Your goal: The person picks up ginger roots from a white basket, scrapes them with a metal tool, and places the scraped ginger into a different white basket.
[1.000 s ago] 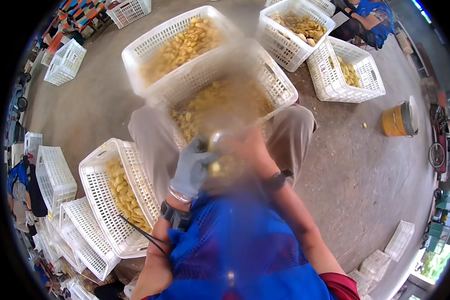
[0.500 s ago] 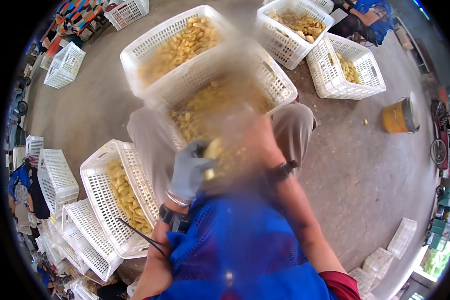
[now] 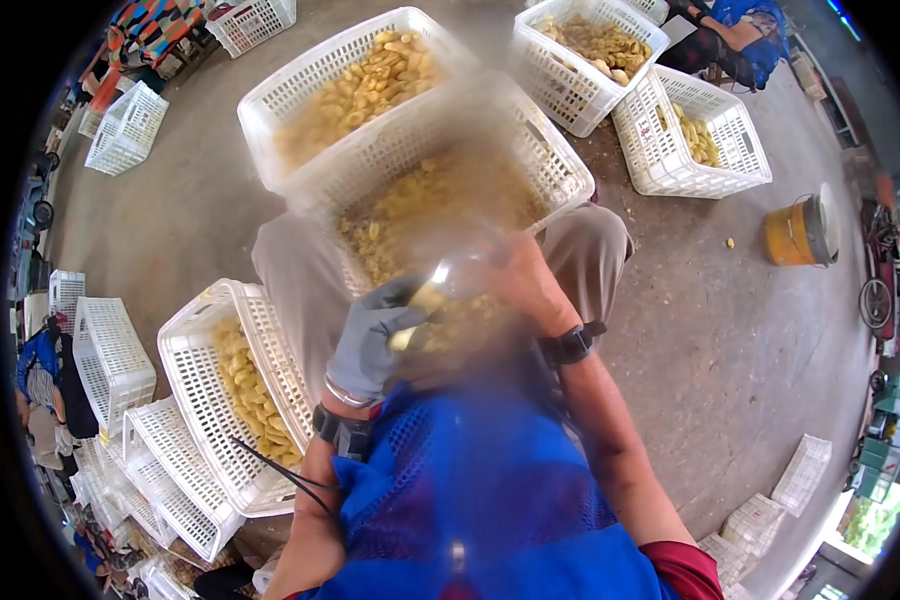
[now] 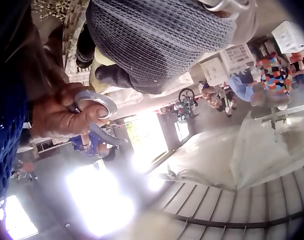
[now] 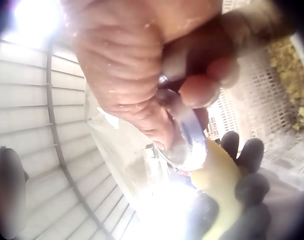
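Note:
My left hand (image 3: 367, 340), in a grey knit glove with dark fingertips, grips a pale yellow curved piece (image 5: 219, 175), its fingers wrapped round one side in the right wrist view. My bare right hand (image 3: 530, 285) pinches a shiny metal ring-shaped tool (image 5: 192, 137) between thumb and fingers. The ring's edge meets the upper end of the yellow piece. Both hands are over my lap, at the near side of a white crate (image 3: 560, 165) holding yellow bits. A blur covers part of the head view between the hands.
A crate of yellow pieces (image 3: 255, 105) adjoins the far side; another (image 3: 185, 350) leans at my left. Two filled crates (image 3: 550, 85) (image 3: 690, 180) and a yellow bucket (image 3: 788, 238) stand to the right. A seated person (image 3: 745, 45) is at top right.
The right hand has shifted slightly, and the metal ring shows more clearly than half a second ago. The left hand has moved slightly down and left, still gripping a yellow piece.

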`<move>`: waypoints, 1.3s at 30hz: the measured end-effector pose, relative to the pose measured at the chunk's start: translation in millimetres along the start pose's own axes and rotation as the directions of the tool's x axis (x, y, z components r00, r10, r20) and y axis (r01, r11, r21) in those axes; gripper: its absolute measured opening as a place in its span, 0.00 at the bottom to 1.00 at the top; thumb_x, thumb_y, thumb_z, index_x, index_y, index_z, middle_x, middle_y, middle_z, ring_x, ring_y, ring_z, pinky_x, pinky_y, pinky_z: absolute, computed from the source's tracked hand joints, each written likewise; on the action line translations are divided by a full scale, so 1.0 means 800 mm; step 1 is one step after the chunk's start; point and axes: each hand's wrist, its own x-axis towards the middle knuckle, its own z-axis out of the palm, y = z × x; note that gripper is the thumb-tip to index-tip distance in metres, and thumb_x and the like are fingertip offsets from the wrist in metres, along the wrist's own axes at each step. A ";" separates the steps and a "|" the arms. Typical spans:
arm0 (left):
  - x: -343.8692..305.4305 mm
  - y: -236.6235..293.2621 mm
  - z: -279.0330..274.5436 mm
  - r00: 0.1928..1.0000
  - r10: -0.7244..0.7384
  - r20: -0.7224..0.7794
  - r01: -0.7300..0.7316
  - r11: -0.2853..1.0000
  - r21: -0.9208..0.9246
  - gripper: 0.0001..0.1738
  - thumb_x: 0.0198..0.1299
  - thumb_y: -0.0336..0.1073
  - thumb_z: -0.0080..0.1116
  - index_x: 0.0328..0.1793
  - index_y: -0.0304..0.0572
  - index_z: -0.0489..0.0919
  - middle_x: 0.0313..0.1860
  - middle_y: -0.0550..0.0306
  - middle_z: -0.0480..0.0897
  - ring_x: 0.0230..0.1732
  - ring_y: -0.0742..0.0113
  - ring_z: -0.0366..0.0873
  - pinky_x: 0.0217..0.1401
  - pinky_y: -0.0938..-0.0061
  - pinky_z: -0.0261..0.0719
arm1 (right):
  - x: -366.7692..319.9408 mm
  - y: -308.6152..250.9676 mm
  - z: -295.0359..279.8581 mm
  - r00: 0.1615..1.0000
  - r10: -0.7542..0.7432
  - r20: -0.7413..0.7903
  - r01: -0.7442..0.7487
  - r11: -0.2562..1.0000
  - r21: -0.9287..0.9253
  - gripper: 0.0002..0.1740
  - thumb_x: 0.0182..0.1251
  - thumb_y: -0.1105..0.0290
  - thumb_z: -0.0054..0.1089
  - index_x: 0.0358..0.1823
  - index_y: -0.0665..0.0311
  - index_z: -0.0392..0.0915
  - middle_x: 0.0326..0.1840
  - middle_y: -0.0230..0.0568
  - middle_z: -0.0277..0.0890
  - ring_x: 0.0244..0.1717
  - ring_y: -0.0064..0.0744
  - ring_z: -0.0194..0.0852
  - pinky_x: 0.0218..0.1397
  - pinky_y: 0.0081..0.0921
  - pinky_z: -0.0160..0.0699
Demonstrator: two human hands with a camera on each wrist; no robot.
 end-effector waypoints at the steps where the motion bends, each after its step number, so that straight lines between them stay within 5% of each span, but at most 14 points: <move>1: 0.000 0.003 0.001 1.000 -0.028 -0.009 0.028 0.999 -0.040 0.32 0.62 0.28 0.62 0.73 0.26 0.74 0.59 0.46 0.84 0.51 0.65 0.85 0.54 0.76 0.84 | 0.001 0.005 0.000 1.000 -0.027 0.010 0.027 1.000 0.006 0.27 0.61 0.54 0.81 0.50 0.69 0.85 0.29 0.34 0.82 0.26 0.20 0.75 0.30 0.26 0.74; 5: -0.001 0.000 -0.005 1.000 0.011 0.029 -0.012 0.999 0.043 0.30 0.61 0.27 0.62 0.71 0.25 0.75 0.58 0.47 0.85 0.52 0.65 0.85 0.55 0.76 0.84 | 0.001 0.004 -0.001 0.993 -0.109 0.045 0.108 0.994 0.018 0.27 0.62 0.55 0.80 0.51 0.70 0.85 0.29 0.35 0.83 0.28 0.20 0.75 0.30 0.26 0.74; 8: 0.000 0.010 0.001 0.994 -0.107 0.003 0.107 0.989 -0.097 0.28 0.62 0.27 0.61 0.70 0.24 0.76 0.57 0.47 0.85 0.52 0.66 0.85 0.55 0.76 0.83 | -0.005 -0.011 -0.006 0.993 -0.001 0.117 -0.005 0.999 0.049 0.25 0.62 0.57 0.80 0.50 0.70 0.85 0.30 0.33 0.83 0.29 0.20 0.75 0.32 0.28 0.74; 11: 0.001 -0.002 -0.008 0.996 0.053 0.078 -0.060 0.994 0.094 0.27 0.63 0.26 0.62 0.69 0.24 0.77 0.56 0.47 0.85 0.51 0.66 0.85 0.52 0.78 0.83 | -0.002 0.007 0.001 0.972 -0.197 0.127 0.185 0.978 0.097 0.21 0.64 0.58 0.77 0.48 0.67 0.85 0.29 0.38 0.85 0.28 0.27 0.79 0.33 0.34 0.75; 17: -0.001 -0.003 -0.015 0.994 0.055 0.093 -0.077 0.966 0.246 0.25 0.63 0.25 0.61 0.67 0.24 0.78 0.55 0.48 0.85 0.47 0.68 0.87 0.46 0.81 0.82 | -0.005 -0.018 0.012 0.974 -0.182 0.133 0.220 0.898 -0.382 0.12 0.69 0.59 0.67 0.43 0.61 0.84 0.31 0.55 0.83 0.34 0.53 0.82 0.40 0.45 0.76; 20: -0.002 -0.002 -0.013 0.998 0.030 0.050 -0.038 0.984 0.176 0.25 0.61 0.23 0.60 0.66 0.25 0.79 0.54 0.48 0.86 0.46 0.69 0.87 0.44 0.82 0.81 | -0.004 -0.018 0.014 0.977 -0.190 0.094 0.210 0.916 -0.341 0.11 0.69 0.60 0.66 0.43 0.59 0.84 0.32 0.53 0.83 0.33 0.54 0.82 0.40 0.46 0.77; 22: -0.005 0.004 -0.019 0.963 0.227 0.148 -0.271 0.826 0.495 0.26 0.60 0.24 0.59 0.66 0.24 0.79 0.55 0.48 0.85 0.48 0.69 0.86 0.45 0.81 0.81 | -0.001 -0.016 0.011 0.988 -0.156 -0.015 0.126 0.849 -0.513 0.13 0.67 0.60 0.68 0.44 0.60 0.83 0.33 0.51 0.83 0.33 0.52 0.82 0.39 0.45 0.78; 24: -0.013 0.018 -0.020 0.989 0.140 0.050 -0.148 0.903 0.402 0.26 0.60 0.25 0.59 0.67 0.23 0.78 0.57 0.47 0.85 0.50 0.69 0.86 0.48 0.79 0.82 | 0.008 -0.005 -0.012 0.966 -0.226 -0.123 0.121 0.822 -0.557 0.12 0.66 0.64 0.70 0.44 0.63 0.84 0.33 0.44 0.84 0.32 0.40 0.81 0.37 0.37 0.78; 25: -0.022 0.032 -0.018 0.995 -0.079 -0.059 0.086 0.989 0.117 0.27 0.60 0.25 0.59 0.67 0.23 0.78 0.58 0.46 0.85 0.51 0.68 0.85 0.50 0.78 0.83 | 0.015 0.000 -0.039 0.936 -0.300 -0.184 0.165 0.837 -0.522 0.10 0.65 0.68 0.71 0.43 0.66 0.86 0.33 0.37 0.85 0.32 0.29 0.80 0.36 0.31 0.78; 26: -0.027 0.038 -0.017 0.943 -0.315 -0.108 0.290 0.936 -0.200 0.27 0.60 0.26 0.59 0.67 0.22 0.78 0.59 0.46 0.84 0.52 0.67 0.85 0.52 0.77 0.83 | 0.019 0.009 -0.043 0.934 -0.300 -0.195 0.195 0.883 -0.427 0.13 0.64 0.67 0.73 0.44 0.67 0.86 0.32 0.35 0.85 0.32 0.25 0.80 0.36 0.29 0.78; 30: -0.004 0.029 -0.002 0.965 -0.175 -0.194 0.161 0.983 -0.086 0.29 0.58 0.26 0.60 0.67 0.22 0.78 0.58 0.47 0.84 0.53 0.66 0.83 0.60 0.73 0.85 | 0.007 -0.028 -0.024 0.981 -0.166 -0.098 0.163 0.986 -0.033 0.26 0.60 0.54 0.78 0.53 0.65 0.85 0.32 0.34 0.82 0.31 0.25 0.77 0.38 0.31 0.78; 39: 0.009 0.018 0.005 0.978 -0.123 -0.167 0.112 0.991 -0.077 0.42 0.49 0.18 0.61 0.77 0.30 0.71 0.56 0.54 0.82 0.51 0.72 0.81 0.50 0.81 0.82 | 0.003 -0.013 0.015 0.972 -0.203 0.121 0.212 0.975 -0.069 0.15 0.64 0.60 0.74 0.47 0.61 0.87 0.32 0.44 0.86 0.31 0.30 0.80 0.37 0.34 0.77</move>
